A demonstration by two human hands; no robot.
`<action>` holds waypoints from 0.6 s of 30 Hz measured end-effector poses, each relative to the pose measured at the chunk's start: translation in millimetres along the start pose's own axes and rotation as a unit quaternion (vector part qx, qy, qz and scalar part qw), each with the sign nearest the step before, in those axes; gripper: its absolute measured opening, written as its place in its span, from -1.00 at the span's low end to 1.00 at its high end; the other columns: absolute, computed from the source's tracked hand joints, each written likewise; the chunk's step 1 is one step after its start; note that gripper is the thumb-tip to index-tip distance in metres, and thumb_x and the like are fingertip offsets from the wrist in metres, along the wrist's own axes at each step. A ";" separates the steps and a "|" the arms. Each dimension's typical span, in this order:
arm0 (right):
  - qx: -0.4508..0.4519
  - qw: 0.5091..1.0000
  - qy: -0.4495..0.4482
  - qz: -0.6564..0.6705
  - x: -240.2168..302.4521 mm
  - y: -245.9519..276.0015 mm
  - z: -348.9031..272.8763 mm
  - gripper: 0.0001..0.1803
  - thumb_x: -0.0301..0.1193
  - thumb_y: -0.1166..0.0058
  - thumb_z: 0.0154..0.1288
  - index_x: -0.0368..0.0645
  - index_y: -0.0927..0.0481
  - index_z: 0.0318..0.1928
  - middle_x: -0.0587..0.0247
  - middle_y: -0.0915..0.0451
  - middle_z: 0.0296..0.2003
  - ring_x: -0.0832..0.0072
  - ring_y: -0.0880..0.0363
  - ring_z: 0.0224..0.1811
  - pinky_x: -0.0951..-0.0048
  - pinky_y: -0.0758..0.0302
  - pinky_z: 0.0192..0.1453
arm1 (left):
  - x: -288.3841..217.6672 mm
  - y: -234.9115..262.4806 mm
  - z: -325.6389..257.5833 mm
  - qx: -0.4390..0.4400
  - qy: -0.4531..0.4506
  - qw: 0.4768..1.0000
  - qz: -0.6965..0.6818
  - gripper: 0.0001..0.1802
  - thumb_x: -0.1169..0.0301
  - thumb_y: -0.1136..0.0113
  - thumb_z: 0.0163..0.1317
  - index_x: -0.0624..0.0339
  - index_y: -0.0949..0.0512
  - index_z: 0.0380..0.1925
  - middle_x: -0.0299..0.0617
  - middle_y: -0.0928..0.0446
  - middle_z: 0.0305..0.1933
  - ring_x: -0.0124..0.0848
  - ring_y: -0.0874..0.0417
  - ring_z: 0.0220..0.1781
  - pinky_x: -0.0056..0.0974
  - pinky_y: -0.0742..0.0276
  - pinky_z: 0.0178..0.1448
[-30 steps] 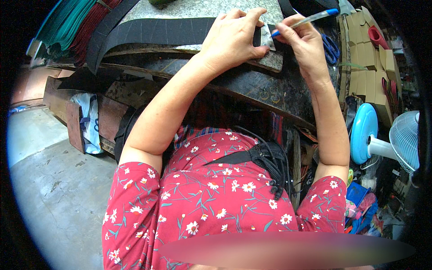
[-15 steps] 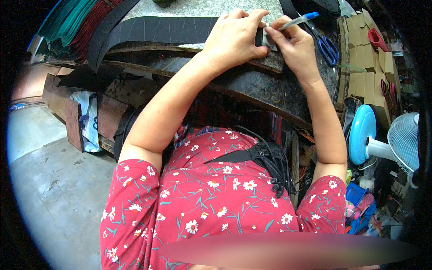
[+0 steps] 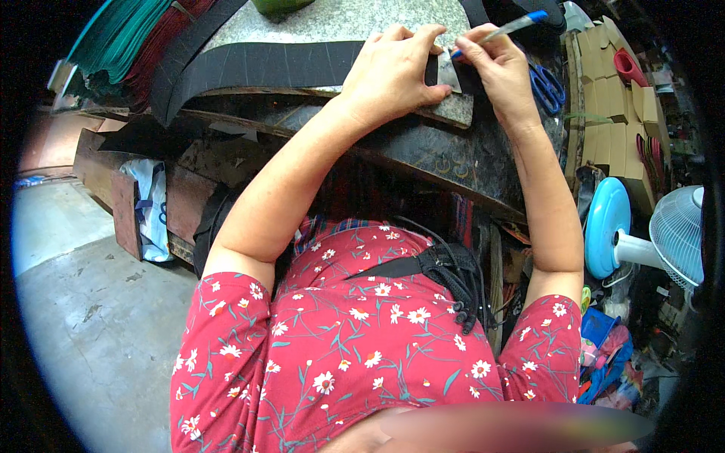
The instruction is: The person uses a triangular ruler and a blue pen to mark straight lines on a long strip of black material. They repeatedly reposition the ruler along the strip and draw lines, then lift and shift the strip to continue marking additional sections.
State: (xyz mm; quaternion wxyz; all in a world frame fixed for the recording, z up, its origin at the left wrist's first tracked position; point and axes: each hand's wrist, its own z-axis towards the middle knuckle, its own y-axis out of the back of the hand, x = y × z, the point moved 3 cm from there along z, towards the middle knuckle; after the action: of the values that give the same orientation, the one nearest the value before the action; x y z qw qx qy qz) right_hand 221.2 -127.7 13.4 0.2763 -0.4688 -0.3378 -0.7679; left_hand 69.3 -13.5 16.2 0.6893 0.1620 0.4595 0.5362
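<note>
A long black strip [image 3: 279, 66], crossed by faint pale lines, lies curved over a speckled grey stone slab [image 3: 340, 23]. My left hand [image 3: 389, 72] bears down on the strip's right end. Its thumb and forefinger reach around a small, flat, greyish plate [image 3: 448, 74] that lies there. In my right hand [image 3: 496, 79], a clear pen [image 3: 516, 26] with a blue end is pinched between thumb and fingers. The pen's blue tip points at the plate's upper right edge; whether it touches cannot be made out.
Blue-handled scissors [image 3: 547, 89] lie right of my right hand. Bundles of green strips [image 3: 113, 45] and dark red strips hang at the far left. A green object [image 3: 281, 6] stands on the slab's far side. Tan cartons [image 3: 604, 98] and a fan [image 3: 676, 234] are at the right.
My right hand has shifted slightly right, and the pen's blue tip now shows beside the plate. More of the plate is visible. My left hand stays over the strip's end.
</note>
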 end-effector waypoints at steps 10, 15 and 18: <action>-0.043 0.967 0.130 -0.216 3.6 -16.8 -2.1 -0.87 -0.37 -0.32 0.36 -0.05 -0.73 -0.12 0.21 -0.73 -0.30 0.34 -0.72 -0.27 0.34 -0.62 -0.17 | -1.7 1.5 -1.5 0.004 0.015 1.000 0.011 -0.03 0.13 -0.55 0.03 0.15 -0.32 0.43 -0.04 -0.69 0.10 0.00 -0.57 0.25 -0.02 -0.40 0.44; -0.011 0.948 0.213 -0.235 16.9 -13.4 -0.4 -0.89 -0.43 -0.24 0.43 -0.05 -0.65 -0.07 0.27 -0.73 -0.19 0.38 -0.74 -0.11 0.37 -0.67 0.02 | -1.1 1.7 -1.1 0.011 0.024 0.999 0.024 -0.02 0.11 -0.55 0.04 0.16 -0.31 0.43 -0.06 -0.69 0.13 0.01 -0.56 0.27 -0.02 -0.38 0.45; -0.009 0.993 -0.041 0.107 15.1 3.9 8.5 -0.90 -0.37 -0.12 0.58 -0.12 -0.56 -0.11 0.34 -0.65 -0.20 0.46 -0.72 -0.07 0.35 -0.67 0.15 | 0.1 0.7 -0.3 0.019 0.019 1.000 0.002 -0.03 0.11 -0.54 0.06 0.17 -0.30 0.44 -0.12 -0.69 0.17 0.00 -0.55 0.28 -0.03 -0.37 0.46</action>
State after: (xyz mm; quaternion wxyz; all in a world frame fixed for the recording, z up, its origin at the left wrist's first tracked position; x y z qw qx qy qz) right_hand 222.5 -125.1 30.9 0.3390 -0.5359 -0.2895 -0.7170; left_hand 68.6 -13.2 16.5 0.6757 0.1658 0.4827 0.5319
